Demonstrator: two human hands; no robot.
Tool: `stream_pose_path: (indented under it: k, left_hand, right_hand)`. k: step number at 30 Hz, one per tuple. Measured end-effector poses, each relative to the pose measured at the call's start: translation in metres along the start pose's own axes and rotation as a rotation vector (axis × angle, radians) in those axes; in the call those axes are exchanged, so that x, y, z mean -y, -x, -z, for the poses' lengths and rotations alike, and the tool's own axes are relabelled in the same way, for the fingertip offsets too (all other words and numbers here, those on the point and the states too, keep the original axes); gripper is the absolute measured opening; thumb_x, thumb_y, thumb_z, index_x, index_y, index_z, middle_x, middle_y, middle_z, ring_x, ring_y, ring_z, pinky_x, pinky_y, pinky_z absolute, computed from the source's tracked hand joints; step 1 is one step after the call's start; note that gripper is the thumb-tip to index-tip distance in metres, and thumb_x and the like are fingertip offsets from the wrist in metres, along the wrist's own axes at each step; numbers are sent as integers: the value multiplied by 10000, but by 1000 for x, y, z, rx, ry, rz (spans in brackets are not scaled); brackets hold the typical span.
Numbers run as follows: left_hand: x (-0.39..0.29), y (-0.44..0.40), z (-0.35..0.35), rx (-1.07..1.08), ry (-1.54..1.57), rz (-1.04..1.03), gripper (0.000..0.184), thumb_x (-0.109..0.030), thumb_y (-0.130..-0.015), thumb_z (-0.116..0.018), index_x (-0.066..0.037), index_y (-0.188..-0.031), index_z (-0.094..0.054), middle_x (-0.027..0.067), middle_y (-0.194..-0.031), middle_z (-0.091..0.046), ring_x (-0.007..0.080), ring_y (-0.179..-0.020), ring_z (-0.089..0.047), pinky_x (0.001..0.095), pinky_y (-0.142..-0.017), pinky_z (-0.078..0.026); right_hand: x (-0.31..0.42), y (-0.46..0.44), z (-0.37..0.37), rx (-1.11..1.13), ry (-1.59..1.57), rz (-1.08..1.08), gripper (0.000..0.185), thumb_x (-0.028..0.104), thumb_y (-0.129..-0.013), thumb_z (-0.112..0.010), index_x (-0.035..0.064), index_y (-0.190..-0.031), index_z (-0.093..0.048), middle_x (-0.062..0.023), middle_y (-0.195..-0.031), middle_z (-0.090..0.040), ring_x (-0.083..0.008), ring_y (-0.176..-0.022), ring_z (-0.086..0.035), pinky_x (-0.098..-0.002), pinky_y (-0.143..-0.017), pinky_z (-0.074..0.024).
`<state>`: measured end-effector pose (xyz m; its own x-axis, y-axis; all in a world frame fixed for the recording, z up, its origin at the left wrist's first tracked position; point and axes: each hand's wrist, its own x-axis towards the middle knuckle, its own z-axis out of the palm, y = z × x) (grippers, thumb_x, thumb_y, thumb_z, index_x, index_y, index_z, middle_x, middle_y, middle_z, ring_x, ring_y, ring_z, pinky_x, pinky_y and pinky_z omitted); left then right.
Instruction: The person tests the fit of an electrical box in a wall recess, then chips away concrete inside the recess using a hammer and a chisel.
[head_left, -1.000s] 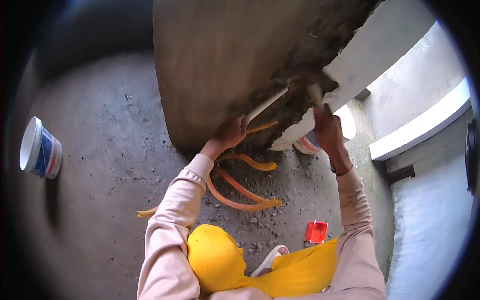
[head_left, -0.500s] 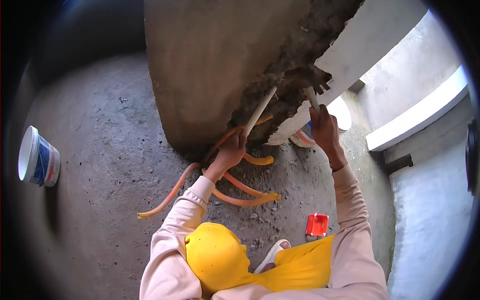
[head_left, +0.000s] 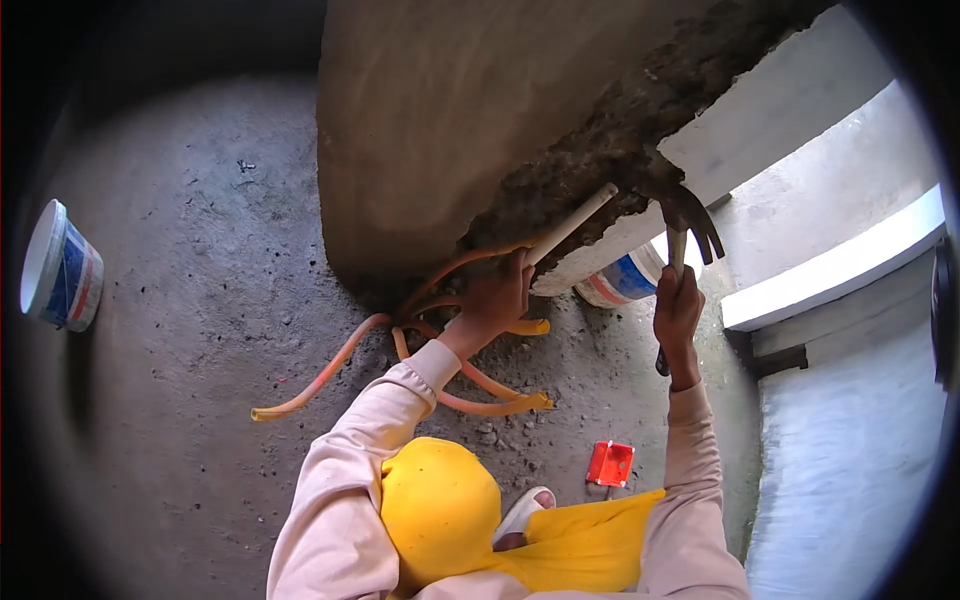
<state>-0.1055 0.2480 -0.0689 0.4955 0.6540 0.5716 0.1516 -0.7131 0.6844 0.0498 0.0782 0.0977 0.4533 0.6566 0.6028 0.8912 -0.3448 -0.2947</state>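
My left hand (head_left: 492, 300) is closed round a pale, rod-shaped chisel (head_left: 575, 222). The chisel slants up and right along the broken edge of the plastered wall (head_left: 430, 130); its lower end is hidden by my fist. My right hand (head_left: 679, 310) grips the handle of a claw hammer (head_left: 685, 212), its claw turned right. The hammer head is just right of the chisel's upper end, with a small gap between them. Rough, dark masonry (head_left: 570, 160) shows in the chipped strip behind both tools. Orange flexible conduits (head_left: 335, 375) spread out below my left hand.
A paint bucket (head_left: 75, 270) stands at the far left, and another bucket (head_left: 620, 278) is partly hidden behind the wall's edge. A red electrical box (head_left: 610, 464) lies on the floor near my sandalled foot (head_left: 520, 515). Rubble (head_left: 500, 435) is scattered below the wall.
My left hand and the chisel appear further right and nearer the chipped edge. The hammer has swung right and lower, its claw now pointing down. The whole view has also shifted a little.
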Motion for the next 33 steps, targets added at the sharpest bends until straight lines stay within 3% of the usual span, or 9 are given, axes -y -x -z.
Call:
stream_pose_path:
  k: [12, 14, 16, 22, 24, 26, 27, 30, 33]
  left_hand:
    - [-6, -10, -4, 51, -95, 50, 293, -272, -966, -509, -89, -1192, -474, 154, -685, -629, 348, -534, -629, 434, -454, -506]
    - [-6, -9, -8, 38, -78, 40, 293, -270, -965, -510, -88, -1192, -473, 155, -684, -630, 347, -536, -631, 439, -460, -508]
    - [-8, -7, -10, 60, -50, 99, 303, -269, -968, -505, -86, -1205, -458, 161, -693, -638, 350, -554, -638, 448, -475, -513]
    - [-7, -14, -1, 120, 8, 116, 302, -266, -976, -490, -54, -1191, -489, 176, -673, -637, 365, -571, -642, 455, -486, -511]
    - [-4, -14, -5, 133, -13, 126, 330, -282, -975, -484, -62, -1220, -466, 171, -684, -643, 359, -575, -645, 455, -490, -513]
    - [-8, -14, -6, 148, -22, 128, 359, -299, -974, -478, -69, -1248, -443, 166, -695, -649, 352, -579, -649, 455, -494, -515]
    - [-9, -19, -7, 163, -9, 149, 359, -298, -974, -479, -58, -1239, -446, 173, -706, -650, 358, -591, -651, 461, -501, -515]
    - [-11, -28, -2, 134, -27, 140, 364, -298, -973, -482, -37, -1226, -450, 187, -721, -649, 369, -621, -654, 472, -519, -517]
    - [-8, -15, -6, 97, -54, 124, 329, -290, -979, -479, -28, -1177, -485, 196, -696, -637, 374, -623, -649, 467, -529, -517]
  right_hand:
    - [5, 4, -14, -218, -320, 159, 241, 240, -968, -535, 11, -899, -566, -146, -679, -588, -297, -572, -582, -395, -541, -452]
    - [-39, -4, -43, -131, 314, 448, 262, 252, -951, -553, 9, -855, -540, -195, -665, -572, -406, -598, -571, -474, -570, -450]
    - [-27, -21, -56, 43, 133, 22, 256, 222, -950, -549, -28, -896, -535, -290, -709, -575, -511, -717, -563, -518, -589, -437]
    - [27, -21, -17, -192, -109, 138, 237, 191, -962, -535, -45, -973, -555, -208, -598, -569, -378, -516, -579, -385, -476, -425]
    - [7, -16, -36, -253, -247, 162, 230, 196, -963, -529, -30, -980, -565, -208, -607, -575, -394, -508, -565, -410, -480, -432]
    - [-13, -29, -54, -72, 132, 316, 235, 206, -958, -539, -26, -980, -570, -218, -600, -574, -418, -517, -566, -437, -483, -436]
    - [-14, -33, -56, 93, 188, 68, 243, 210, -951, -556, -30, -976, -571, -228, -587, -570, -438, -544, -578, -460, -491, -438]
    - [12, -42, -27, 66, 90, -8, 246, 197, -944, -573, -48, -967, -564, -230, -578, -567, -428, -572, -608, -451, -489, -439]
    - [16, -31, -32, -212, -42, 256, 254, 181, -950, -562, -73, -954, -562, -233, -591, -577, -425, -567, -613, -428, -497, -455]
